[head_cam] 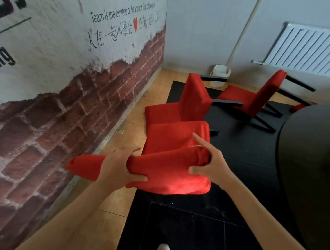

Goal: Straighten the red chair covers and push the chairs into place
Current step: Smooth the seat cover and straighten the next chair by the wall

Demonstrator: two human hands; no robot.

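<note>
1. Nearest the camera, the left hand (119, 168) clenches a bunched fold of the red cover (164, 169), pulling it off toward the wall (58, 102).
2. The right hand (211, 164) pinches the same cover at its right edge with thumb and lower fingers, the index finger pointing free.
3. That cover sits rumpled on the near chair (178, 136), so I judge this one mid-straightening and not yet smooth.
4. Just beyond, the second chair (191, 101) looks fairly neat, though it stands angled rather than tucked in.
5. Farther right, the third chair (255, 98) stands angled well off the dark table (308, 167), so pushing in is still to do.
6. A scrap of red (299, 107) peeks past the table edge; what it belongs to I can't tell.
7. The near chair's legs are mostly hidden under the cover.
8. At the back, a bucket (220, 74) and radiator (303, 47) line the far wall.
</note>
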